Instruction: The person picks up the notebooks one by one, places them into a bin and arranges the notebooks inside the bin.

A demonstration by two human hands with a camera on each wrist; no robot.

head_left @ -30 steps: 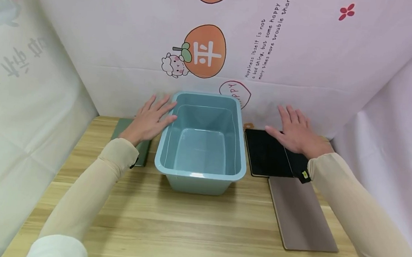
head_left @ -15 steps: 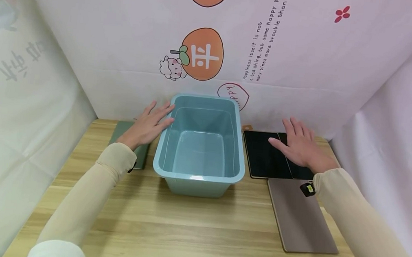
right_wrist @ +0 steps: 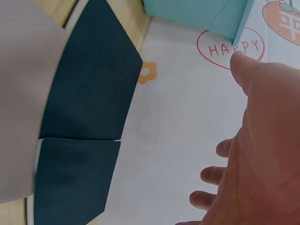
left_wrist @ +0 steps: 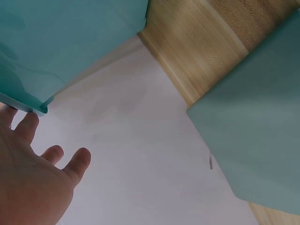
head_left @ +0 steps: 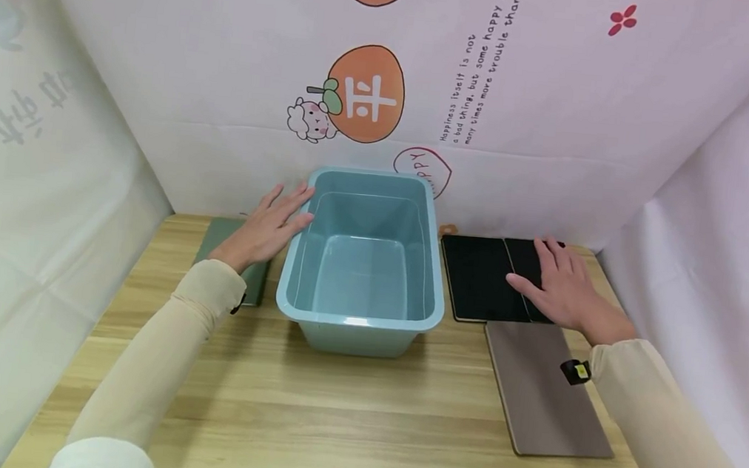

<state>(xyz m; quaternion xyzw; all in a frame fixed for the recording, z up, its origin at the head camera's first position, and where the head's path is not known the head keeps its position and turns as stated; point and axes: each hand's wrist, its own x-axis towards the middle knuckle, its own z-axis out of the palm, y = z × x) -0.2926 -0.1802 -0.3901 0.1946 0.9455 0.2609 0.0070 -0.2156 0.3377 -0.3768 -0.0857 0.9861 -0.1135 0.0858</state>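
Observation:
A light blue plastic bin (head_left: 357, 338) stands on the table against the back cloth, with nothing inside. My left hand (head_left: 264, 228) lies with extended fingers along its left rim; the left wrist view shows the fingertips right at the rim's edge. Beneath that hand, left of the bin, is a green notebook (left_wrist: 248, 112). My right hand (head_left: 563, 291) is spread over two black notebooks lying side by side, one nearer the bin (head_left: 480, 280) and one to the right (right_wrist: 75, 173), partly covered by the hand. It holds nothing. In front of them lies a taupe notebook (head_left: 535, 389).
Wood-grain table (head_left: 331, 423) extends in front of the bin. A white printed cloth (head_left: 229, 65) rises right behind the bin and notebooks. Plain side cloths (head_left: 715, 241) hang along the left and right of the table.
My right hand has moved right and toward me, from the black notebooks' back edge to over the right one. My left hand stays at the bin's rim.

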